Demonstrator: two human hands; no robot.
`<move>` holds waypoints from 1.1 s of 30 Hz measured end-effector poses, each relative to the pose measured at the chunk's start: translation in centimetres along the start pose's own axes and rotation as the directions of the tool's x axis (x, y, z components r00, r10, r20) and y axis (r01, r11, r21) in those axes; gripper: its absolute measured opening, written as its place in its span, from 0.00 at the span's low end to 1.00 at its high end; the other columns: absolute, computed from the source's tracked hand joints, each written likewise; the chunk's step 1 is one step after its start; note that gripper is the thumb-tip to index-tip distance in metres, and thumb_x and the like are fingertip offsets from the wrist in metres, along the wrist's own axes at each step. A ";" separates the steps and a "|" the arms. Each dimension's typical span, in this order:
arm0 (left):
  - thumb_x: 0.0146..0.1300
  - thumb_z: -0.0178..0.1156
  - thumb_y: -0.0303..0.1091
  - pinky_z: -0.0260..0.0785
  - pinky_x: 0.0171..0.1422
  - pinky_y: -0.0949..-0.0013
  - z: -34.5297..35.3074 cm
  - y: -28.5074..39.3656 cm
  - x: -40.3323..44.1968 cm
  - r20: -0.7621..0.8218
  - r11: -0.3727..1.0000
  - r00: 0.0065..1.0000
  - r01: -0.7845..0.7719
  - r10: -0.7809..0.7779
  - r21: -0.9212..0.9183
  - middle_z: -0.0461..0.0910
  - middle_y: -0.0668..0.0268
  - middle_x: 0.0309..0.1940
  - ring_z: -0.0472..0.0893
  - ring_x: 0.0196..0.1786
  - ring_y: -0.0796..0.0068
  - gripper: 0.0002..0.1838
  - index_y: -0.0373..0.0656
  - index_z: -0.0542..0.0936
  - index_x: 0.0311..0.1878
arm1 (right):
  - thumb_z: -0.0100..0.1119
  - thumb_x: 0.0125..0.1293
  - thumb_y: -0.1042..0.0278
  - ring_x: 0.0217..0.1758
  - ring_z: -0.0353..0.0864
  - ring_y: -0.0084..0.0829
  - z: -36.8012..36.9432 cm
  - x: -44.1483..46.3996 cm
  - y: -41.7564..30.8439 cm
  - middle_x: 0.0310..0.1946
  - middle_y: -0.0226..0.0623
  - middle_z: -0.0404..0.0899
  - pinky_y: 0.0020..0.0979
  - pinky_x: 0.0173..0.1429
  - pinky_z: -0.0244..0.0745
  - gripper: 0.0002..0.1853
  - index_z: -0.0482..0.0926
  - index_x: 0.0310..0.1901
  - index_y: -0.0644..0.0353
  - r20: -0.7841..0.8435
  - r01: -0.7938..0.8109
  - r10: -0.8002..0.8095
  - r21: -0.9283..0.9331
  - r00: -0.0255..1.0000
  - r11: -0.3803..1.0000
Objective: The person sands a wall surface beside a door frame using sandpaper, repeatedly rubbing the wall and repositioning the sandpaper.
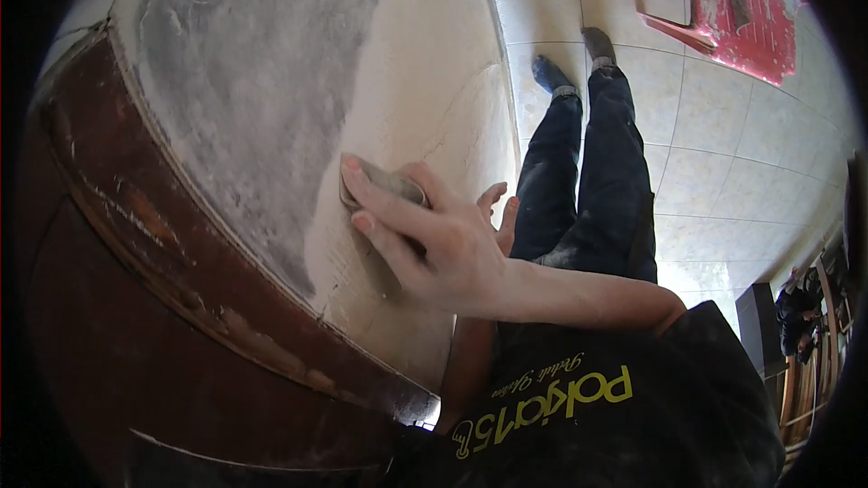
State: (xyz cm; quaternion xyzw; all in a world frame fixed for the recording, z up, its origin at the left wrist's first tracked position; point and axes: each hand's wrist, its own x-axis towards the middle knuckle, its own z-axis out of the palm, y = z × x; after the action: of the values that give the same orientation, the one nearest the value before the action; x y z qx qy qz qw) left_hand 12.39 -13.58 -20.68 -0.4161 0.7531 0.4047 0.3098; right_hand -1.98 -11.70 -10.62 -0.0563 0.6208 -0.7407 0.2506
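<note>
My right hand (443, 235) reaches across from the right and presses a flat hand tool with a rounded, dusty grip (411, 190) against the wall (434, 81). Its fingers wrap over the grip and the flat part, which hides much of the tool; its exact kind cannot be made out. The tool lies along the border between a grey patch (253, 81) and the cream-white coat. Behind the right wrist my left hand (503, 217) shows only in part, its fingers apart and nothing seen in them. The right forearm covers the rest of that hand.
A dark brown wooden frame (136, 208), chipped along its edge, borders the wall on the left. Below are my legs in dark jeans (615, 145) on a tiled floor (714, 117). A paint-splashed red stool-like object (759, 36) stands upper right. Dark clutter (800, 316) lies far right.
</note>
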 end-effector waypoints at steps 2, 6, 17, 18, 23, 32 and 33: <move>0.71 0.53 0.43 0.64 0.66 0.57 -0.3 0.5 -0.2 -0.006 1.000 1.000 -0.011 0.011 -0.005 0.75 0.55 0.59 0.73 0.63 0.60 0.21 0.41 0.72 0.60 | 0.54 0.70 0.65 0.30 0.78 0.46 0.0 -0.2 -0.4 0.37 0.50 0.71 0.39 0.36 0.74 0.24 0.68 0.66 0.57 0.024 -0.092 0.090 0.083 0.996 0.992; 0.71 0.53 0.44 0.64 0.66 0.58 -0.9 0.7 -0.2 -0.006 0.989 0.994 -0.110 0.110 -0.095 0.76 0.55 0.57 0.73 0.62 0.61 0.21 0.40 0.73 0.59 | 0.51 0.71 0.66 0.37 0.79 0.49 1.2 -1.0 -2.5 0.41 0.52 0.76 0.41 0.44 0.73 0.22 0.70 0.64 0.61 -0.037 -0.074 0.079 0.107 0.996 0.991; 0.71 0.53 0.46 0.64 0.66 0.60 -1.6 2.6 -1.2 -0.058 0.981 0.980 -0.192 0.190 -0.032 0.75 0.56 0.58 0.74 0.62 0.63 0.24 0.39 0.72 0.61 | 0.45 0.74 0.62 0.38 0.80 0.40 0.3 1.7 -3.4 0.39 0.54 0.78 0.36 0.48 0.71 0.17 0.76 0.53 0.66 -0.073 -0.179 0.186 0.096 0.980 0.979; 0.71 0.53 0.47 0.64 0.66 0.60 -1.7 2.5 -1.6 -0.062 0.982 0.982 -0.183 0.181 -0.040 0.75 0.56 0.58 0.74 0.62 0.63 0.24 0.39 0.72 0.61 | 0.45 0.74 0.62 0.40 0.78 0.46 0.4 1.3 -4.0 0.39 0.56 0.77 0.39 0.49 0.71 0.16 0.76 0.50 0.66 -0.050 -0.200 0.206 0.111 0.977 0.974; 0.71 0.54 0.47 0.64 0.66 0.59 -2.0 3.1 -1.0 -0.056 0.974 0.976 -0.215 0.212 -0.065 0.74 0.56 0.59 0.73 0.63 0.62 0.23 0.40 0.72 0.61 | 0.46 0.71 0.65 0.43 0.75 0.57 1.4 -0.1 -4.2 0.39 0.60 0.75 0.46 0.49 0.68 0.13 0.73 0.37 0.67 -0.190 -0.072 0.100 0.149 0.977 0.986; 0.70 0.55 0.46 0.66 0.65 0.59 -2.6 3.3 -1.0 -0.070 0.959 0.957 -0.284 0.282 -0.020 0.77 0.54 0.55 0.75 0.60 0.62 0.22 0.39 0.74 0.59 | 0.44 0.73 0.60 0.40 0.80 0.48 0.4 2.4 -2.5 0.37 0.54 0.79 0.36 0.47 0.72 0.17 0.77 0.49 0.65 -0.121 -0.225 0.242 0.140 0.963 0.964; 0.70 0.55 0.45 0.66 0.65 0.59 -2.7 3.3 -1.0 -0.073 0.941 0.939 -0.338 0.337 0.005 0.77 0.54 0.55 0.76 0.60 0.61 0.22 0.39 0.74 0.58 | 0.44 0.73 0.61 0.39 0.80 0.46 0.5 2.4 -2.6 0.36 0.54 0.79 0.37 0.46 0.72 0.16 0.76 0.47 0.65 -0.125 -0.216 0.229 0.112 0.965 0.970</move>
State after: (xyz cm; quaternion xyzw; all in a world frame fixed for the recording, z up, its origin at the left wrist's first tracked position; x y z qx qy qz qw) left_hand 9.60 -14.49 -17.38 -0.2964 0.8224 0.4393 0.2068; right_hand -4.67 -12.90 -8.57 0.0772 0.6020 -0.7394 0.2914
